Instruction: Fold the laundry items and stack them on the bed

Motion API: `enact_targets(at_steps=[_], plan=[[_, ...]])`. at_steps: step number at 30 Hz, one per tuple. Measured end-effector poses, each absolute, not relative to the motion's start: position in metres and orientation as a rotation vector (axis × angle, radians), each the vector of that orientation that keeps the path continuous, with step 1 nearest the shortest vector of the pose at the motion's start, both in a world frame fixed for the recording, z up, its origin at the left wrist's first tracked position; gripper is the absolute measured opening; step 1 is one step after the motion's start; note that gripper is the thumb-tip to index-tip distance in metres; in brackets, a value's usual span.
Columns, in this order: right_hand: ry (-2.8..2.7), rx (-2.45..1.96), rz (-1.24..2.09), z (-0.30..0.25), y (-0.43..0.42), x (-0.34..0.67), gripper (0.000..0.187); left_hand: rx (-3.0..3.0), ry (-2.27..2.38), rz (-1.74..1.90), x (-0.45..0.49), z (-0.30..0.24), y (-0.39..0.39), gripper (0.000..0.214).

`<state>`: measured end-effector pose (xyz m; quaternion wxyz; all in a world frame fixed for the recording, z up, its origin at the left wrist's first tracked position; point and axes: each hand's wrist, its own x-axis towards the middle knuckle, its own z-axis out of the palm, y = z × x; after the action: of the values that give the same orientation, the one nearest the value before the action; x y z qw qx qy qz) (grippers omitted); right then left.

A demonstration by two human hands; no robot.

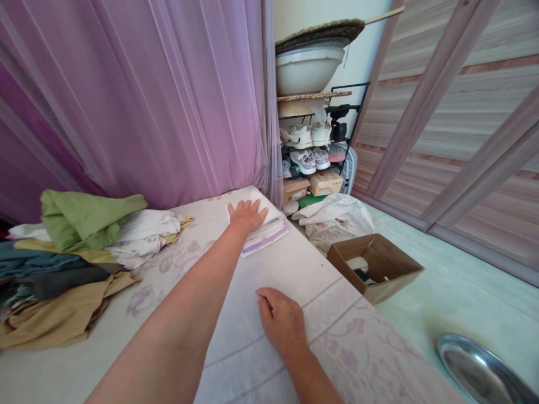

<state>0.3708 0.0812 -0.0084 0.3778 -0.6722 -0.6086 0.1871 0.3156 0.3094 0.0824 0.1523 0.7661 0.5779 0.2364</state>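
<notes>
My left hand (247, 215) lies flat, fingers spread, on a folded white and lilac cloth (265, 231) at the far corner of the bed (362, 348). My right hand (281, 324) rests nearer to me on the pale floral bedsheet, its fingers curled under against the fabric; nothing shows in them. A heap of unfolded clothes (71, 264) in green, white, teal, grey and tan lies on the bed to the left, apart from both hands.
A pink curtain (147, 101) hangs behind the bed. Right of the bed on the floor are an open cardboard box (374, 268), a white plastic bag (337, 216) and a metal basin (480, 370). A shoe rack (314, 151) with a white tub stands by the wooden wardrobe (463, 140).
</notes>
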Motion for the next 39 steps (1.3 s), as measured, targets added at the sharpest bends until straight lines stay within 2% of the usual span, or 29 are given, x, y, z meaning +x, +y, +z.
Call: enact_targets(at_steps=[6,12,20,23,32,39], plan=[[-1.167,-1.526,0.854,-0.017,0.109,0.376,0.033,2.281,1.682,0.690,0.320,0.078,0.302,0.042],[-1.110,-1.410,0.699,-0.021,0.118,0.370,0.032,2.233,1.620,0.694,0.318,0.080,0.307,0.042],[-0.952,-1.341,0.736,-0.022,0.120,0.374,0.032,2.040,1.372,0.915,0.275,0.112,0.304,0.041],[-0.940,-1.332,0.742,-0.023,0.122,0.374,0.031,1.976,1.373,1.162,0.225,0.100,0.270,0.043],[-1.045,-1.340,0.699,-0.024,0.122,0.374,0.033,1.804,1.794,0.963,0.059,-0.011,0.092,0.048],[-1.282,-1.481,0.560,-0.028,0.122,0.374,0.034,1.788,1.813,1.061,0.030,-0.017,0.043,0.037]])
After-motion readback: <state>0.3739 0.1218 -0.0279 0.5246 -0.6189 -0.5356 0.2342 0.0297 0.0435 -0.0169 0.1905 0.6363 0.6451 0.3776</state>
